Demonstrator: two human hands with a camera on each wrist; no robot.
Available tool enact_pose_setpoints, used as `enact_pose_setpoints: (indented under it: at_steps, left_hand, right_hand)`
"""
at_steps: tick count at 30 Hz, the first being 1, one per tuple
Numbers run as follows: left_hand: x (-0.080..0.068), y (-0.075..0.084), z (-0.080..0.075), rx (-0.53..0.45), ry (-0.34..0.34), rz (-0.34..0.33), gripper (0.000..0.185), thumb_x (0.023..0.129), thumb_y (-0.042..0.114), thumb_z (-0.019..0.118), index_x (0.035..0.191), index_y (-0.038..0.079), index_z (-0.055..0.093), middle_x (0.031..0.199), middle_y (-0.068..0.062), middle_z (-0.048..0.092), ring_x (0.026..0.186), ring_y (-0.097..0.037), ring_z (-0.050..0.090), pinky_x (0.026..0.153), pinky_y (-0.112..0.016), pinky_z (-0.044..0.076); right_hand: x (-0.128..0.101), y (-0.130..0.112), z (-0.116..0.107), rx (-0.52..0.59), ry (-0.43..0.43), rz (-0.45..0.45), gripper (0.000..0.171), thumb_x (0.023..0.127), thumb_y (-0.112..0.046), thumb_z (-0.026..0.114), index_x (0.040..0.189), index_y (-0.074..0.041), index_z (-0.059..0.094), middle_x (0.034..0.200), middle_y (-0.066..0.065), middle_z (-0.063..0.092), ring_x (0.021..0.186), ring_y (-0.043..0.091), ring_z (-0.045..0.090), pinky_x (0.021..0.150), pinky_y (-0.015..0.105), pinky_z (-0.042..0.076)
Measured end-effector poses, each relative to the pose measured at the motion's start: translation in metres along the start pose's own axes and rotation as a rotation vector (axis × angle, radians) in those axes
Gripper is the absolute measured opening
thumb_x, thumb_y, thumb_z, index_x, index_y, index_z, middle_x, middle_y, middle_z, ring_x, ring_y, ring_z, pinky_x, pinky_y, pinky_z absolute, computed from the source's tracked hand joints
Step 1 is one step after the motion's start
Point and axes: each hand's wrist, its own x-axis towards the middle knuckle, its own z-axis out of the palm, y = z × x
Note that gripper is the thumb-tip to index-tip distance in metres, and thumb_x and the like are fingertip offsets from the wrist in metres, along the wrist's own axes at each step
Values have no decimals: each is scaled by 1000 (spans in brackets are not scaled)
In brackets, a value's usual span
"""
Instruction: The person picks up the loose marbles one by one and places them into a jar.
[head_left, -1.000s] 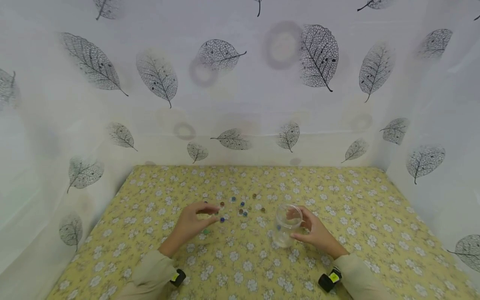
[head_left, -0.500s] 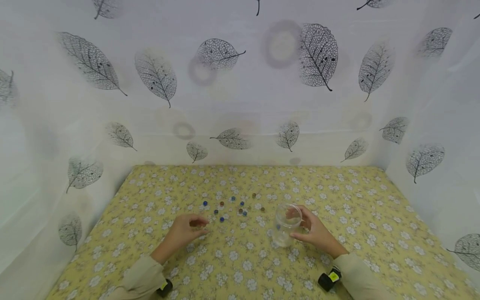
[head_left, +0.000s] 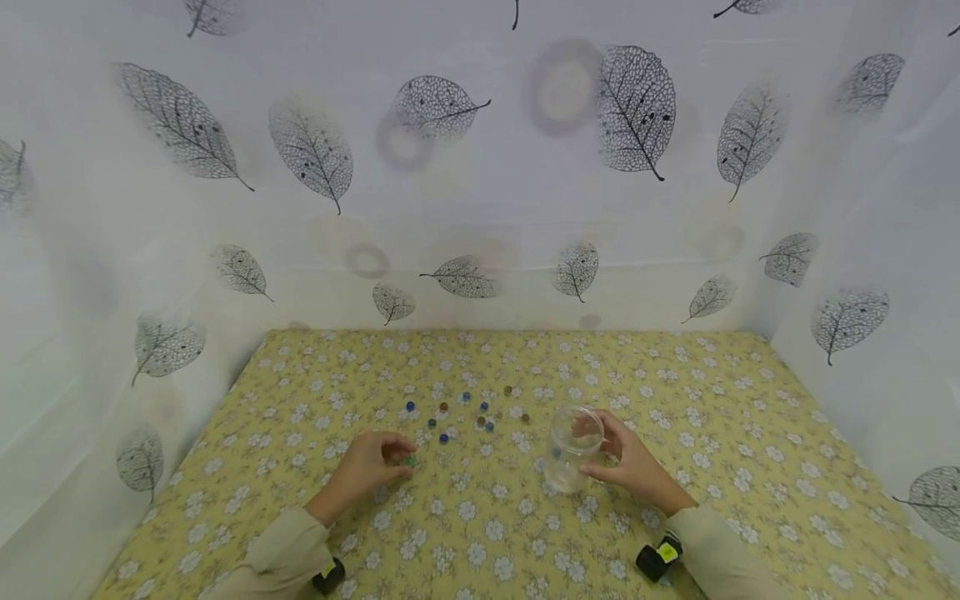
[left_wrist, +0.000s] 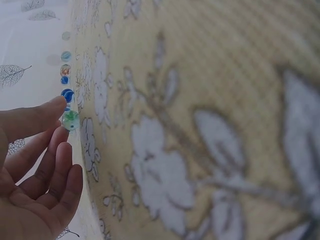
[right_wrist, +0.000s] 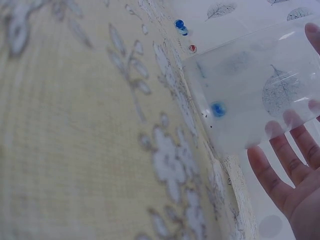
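Note:
In the head view my left hand (head_left: 365, 468) is low over the cloth, thumb and index finger apart on either side of a green marble (head_left: 409, 461). The left wrist view has that green marble (left_wrist: 71, 120) just beyond the thumb and index fingertips; whether they touch it is hard to tell. My right hand (head_left: 632, 462) grips a clear cup (head_left: 567, 475) from its right side, the cup slightly tilted on the cloth. A blue marble (right_wrist: 218, 109) lies inside the cup near its bottom, as the right wrist view shows.
Several loose marbles lie in the middle of the flowered yellow cloth (head_left: 480, 517), among them a blue marble (head_left: 443, 438), a reddish marble (head_left: 443, 407) and a brown marble (head_left: 507, 391). White leaf-printed curtains (head_left: 480, 200) enclose the back and sides.
My left hand has drawn back left and toward me from the blue marbles to the green marble, which was hidden half a second ago. The right hand and cup stay in place.

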Motion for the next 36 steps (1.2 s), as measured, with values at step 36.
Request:
enact_pose_setpoints:
  at_steps: [36]
  left_hand:
    - [4, -3, -2, 45, -41, 26, 15, 75, 9, 77, 90, 7, 73, 81, -2, 67, 67, -6, 56, 58, -19, 48]
  right_hand:
    - [0, 4, -1, 18, -8, -31, 63, 83, 1, 67, 138, 5, 35, 128, 26, 48, 115, 1, 52, 91, 23, 49]
